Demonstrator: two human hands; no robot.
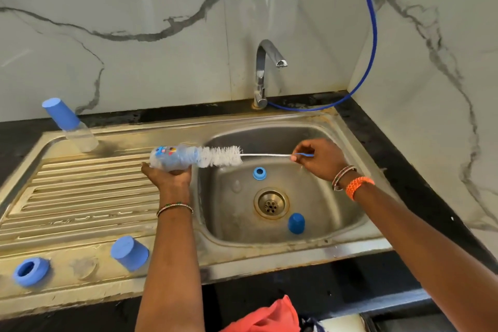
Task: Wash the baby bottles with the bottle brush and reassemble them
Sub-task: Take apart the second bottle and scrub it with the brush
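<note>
Bottle [173,158] lies sideways at the sink's [350,244] nine o'clock rim, cupped from below in your left hand [168,174]. Brush [221,156] bristles sit mostly outside the mouth. Push deeper, twist, keep bottle level. Right hand [319,160] at three o'clock pinches the wire handle's tip.

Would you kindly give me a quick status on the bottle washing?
Left hand holds bottle. Right hand pinches brush handle, bristles partly in. Nothing blocking.
</note>
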